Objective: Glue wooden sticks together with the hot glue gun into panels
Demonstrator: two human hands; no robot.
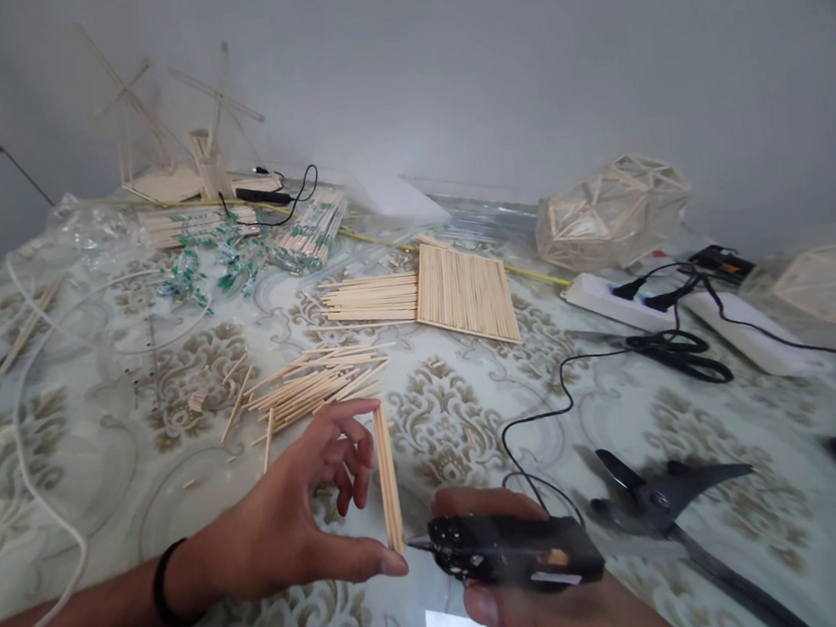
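Between thumb and index finger, my left hand (296, 508) grips a narrow strip of wooden sticks (387, 478) by its two ends, holding it upright on edge. My right hand (527, 603) is wrapped round a small black hot glue gun (517, 551). The gun's nozzle points left and sits at the strip's lower end, by my left thumb; whether it touches cannot be made out. Beyond my left hand lies a loose heap of wooden sticks (320, 380). Farther back, a square panel of sticks (465, 293) rests against a row of longer sticks (371, 299).
Black-handled pruning shears (662, 502) and scissors (679, 354) lie at the right. A black cord runs to a white power strip (617, 301). Stick frames (614, 211) stand at the back right, stick models (209, 166) at the back left. A white cable (18, 419) crosses the left side.
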